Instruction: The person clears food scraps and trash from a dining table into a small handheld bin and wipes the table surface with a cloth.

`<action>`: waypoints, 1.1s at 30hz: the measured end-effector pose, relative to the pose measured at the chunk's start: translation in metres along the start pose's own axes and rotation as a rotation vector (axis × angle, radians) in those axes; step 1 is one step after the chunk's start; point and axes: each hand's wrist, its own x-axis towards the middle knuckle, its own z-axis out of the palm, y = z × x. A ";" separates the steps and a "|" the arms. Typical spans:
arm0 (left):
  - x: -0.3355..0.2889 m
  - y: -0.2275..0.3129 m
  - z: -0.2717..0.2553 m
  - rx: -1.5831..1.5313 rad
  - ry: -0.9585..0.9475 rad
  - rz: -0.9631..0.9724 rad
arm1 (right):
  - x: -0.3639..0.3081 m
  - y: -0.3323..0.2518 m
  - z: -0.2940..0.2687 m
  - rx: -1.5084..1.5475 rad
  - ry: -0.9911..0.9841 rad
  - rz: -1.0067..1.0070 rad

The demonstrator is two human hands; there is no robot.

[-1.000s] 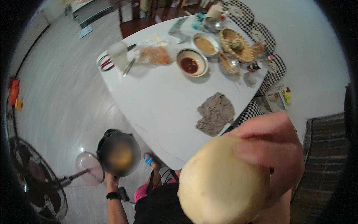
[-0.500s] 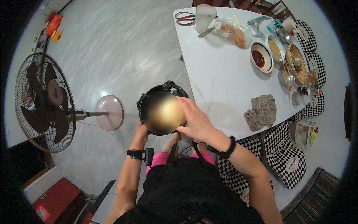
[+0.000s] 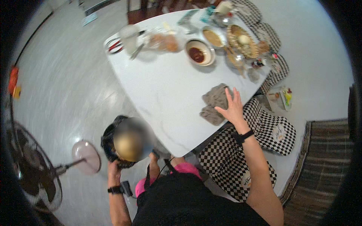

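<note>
My left hand [image 3: 114,169] grips the near rim of a round bin [image 3: 109,141] lined with a black plastic bag; its fingers are partly hidden. A blurred patch covers most of the bin's opening, so its contents cannot be made out. Over at the table's right side, my right hand [image 3: 233,109] is open, fingers spread, at the right edge of a crumpled grey-brown cloth [image 3: 215,103]. Whether the fingertips touch the cloth or hover just over it, I cannot tell.
On the white table [image 3: 162,98] stand a bowl of dark sauce [image 3: 197,55], a woven basket [image 3: 241,39], a bag of food [image 3: 162,42] and a clear jug [image 3: 130,39]. Checkered chairs [image 3: 226,162] line the right side. A standing fan [image 3: 30,165] is at left.
My right hand has left the bin and reached right to the cloth. My left hand stays on the bin. The whole view has swung toward the table.
</note>
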 end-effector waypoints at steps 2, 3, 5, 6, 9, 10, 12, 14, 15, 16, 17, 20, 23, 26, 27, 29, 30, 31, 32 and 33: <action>-0.014 0.013 0.036 0.144 -0.048 -0.065 | 0.004 0.035 0.010 0.083 0.006 0.112; -0.012 0.014 0.045 0.169 0.014 -0.034 | 0.014 0.042 0.019 0.154 -0.015 0.145; 0.007 0.009 0.025 0.169 -0.046 -0.133 | 0.025 0.026 0.041 0.218 -0.124 0.121; 0.014 0.002 0.018 0.106 0.098 -0.091 | 0.020 0.004 0.055 0.212 -0.208 0.074; 0.026 -0.008 0.019 0.086 0.032 -0.067 | -0.004 -0.017 0.066 0.073 -0.196 0.071; 0.022 -0.010 0.027 0.081 0.014 -0.069 | -0.015 -0.002 0.080 0.061 -0.158 -0.013; 0.028 -0.014 0.034 0.036 0.022 -0.129 | -0.009 0.023 0.089 0.051 -0.096 -0.100; 0.040 -0.021 0.010 0.027 0.001 -0.098 | 0.009 0.048 0.086 0.042 -0.112 -0.013; 0.037 -0.021 0.030 0.071 0.089 -0.117 | 0.015 0.079 0.091 0.006 -0.081 0.070; 0.025 -0.015 0.048 0.107 0.195 -0.120 | 0.026 0.097 0.087 -0.002 -0.017 0.134; 0.032 -0.015 0.036 0.034 0.120 -0.238 | 0.040 0.119 0.088 0.005 0.006 0.181; 0.029 -0.022 0.056 -0.091 0.100 -0.213 | 0.077 0.167 0.084 0.026 0.031 0.284; 0.035 -0.028 0.032 0.258 -0.061 -0.038 | 0.114 0.182 0.084 0.081 0.019 0.399; 0.019 -0.026 0.073 0.128 0.082 -0.143 | 0.109 0.185 0.103 0.063 -0.006 0.546; 0.013 -0.023 0.083 0.131 0.111 -0.147 | 0.104 0.175 0.107 0.048 0.055 0.510; 0.019 -0.021 0.057 0.127 0.079 -0.185 | 0.101 0.131 0.111 0.008 0.135 0.380; 0.018 -0.023 0.064 0.141 0.061 -0.163 | 0.088 0.106 0.115 -0.001 0.128 0.304; 0.014 -0.023 0.078 0.156 0.040 -0.140 | 0.074 0.081 0.116 -0.010 0.124 0.230; 0.005 -0.020 0.091 0.153 0.043 -0.137 | 0.062 0.052 0.109 -0.017 0.100 0.133; -0.004 -0.016 0.110 0.154 0.041 -0.126 | 0.053 0.033 0.106 0.008 0.097 0.051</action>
